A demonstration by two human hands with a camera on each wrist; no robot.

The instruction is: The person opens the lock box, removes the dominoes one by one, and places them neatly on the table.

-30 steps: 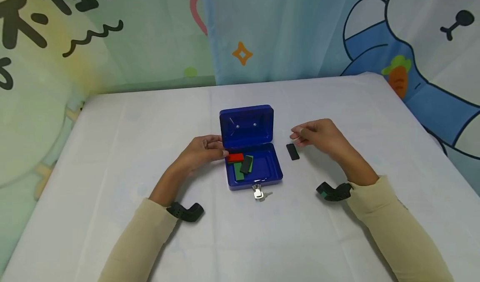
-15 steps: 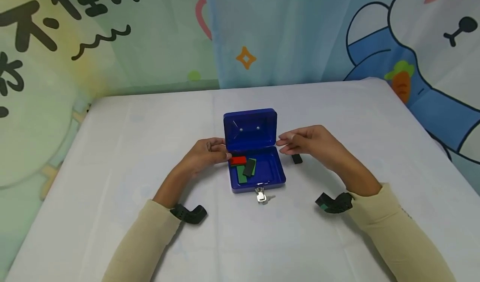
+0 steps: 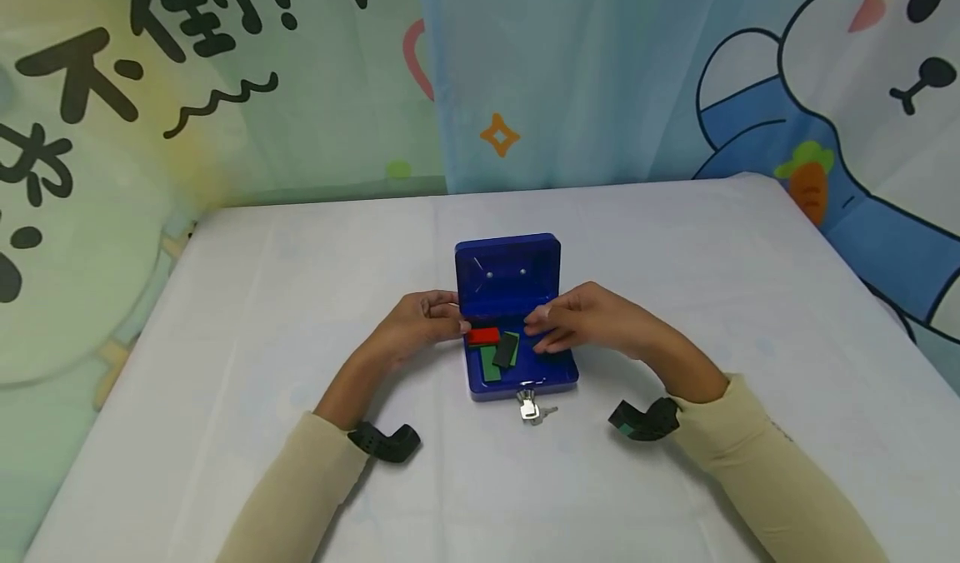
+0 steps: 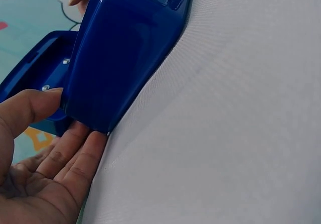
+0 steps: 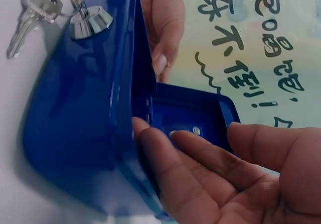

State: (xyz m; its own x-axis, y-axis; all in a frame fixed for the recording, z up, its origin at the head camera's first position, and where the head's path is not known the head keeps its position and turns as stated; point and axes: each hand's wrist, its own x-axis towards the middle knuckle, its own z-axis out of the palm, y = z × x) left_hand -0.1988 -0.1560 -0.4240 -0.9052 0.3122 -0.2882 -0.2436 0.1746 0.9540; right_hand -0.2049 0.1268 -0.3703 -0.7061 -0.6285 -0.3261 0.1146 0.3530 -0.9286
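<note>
A blue metal cash box [image 3: 552, 373] sits on the table with its lid [image 3: 508, 276] raised. My left hand [image 3: 423, 323] holds its back left corner, thumb at the rim and fingers against the outside wall. Inside, on the left, lie a red block [image 3: 483, 336], a green block [image 3: 490, 365] and a black block [image 3: 506, 350], with more green showing beside the black one. My right hand [image 3: 592, 321] reaches over the box's right side. Its fingers dip past the rim in the right wrist view, thumb apart, with nothing visible between them.
Keys [image 5: 35, 13] hang from the lock [image 5: 92, 23] on the box's front. A white cloth covers the table [image 3: 480, 496]. Printed curtains [image 3: 570, 72] stand behind it. Black wrist cameras [image 3: 386, 443] jut out below both hands.
My right hand has moved left, from beside a loose black block on the table to over the box; that block is now out of sight behind it. My left hand keeps its hold.
</note>
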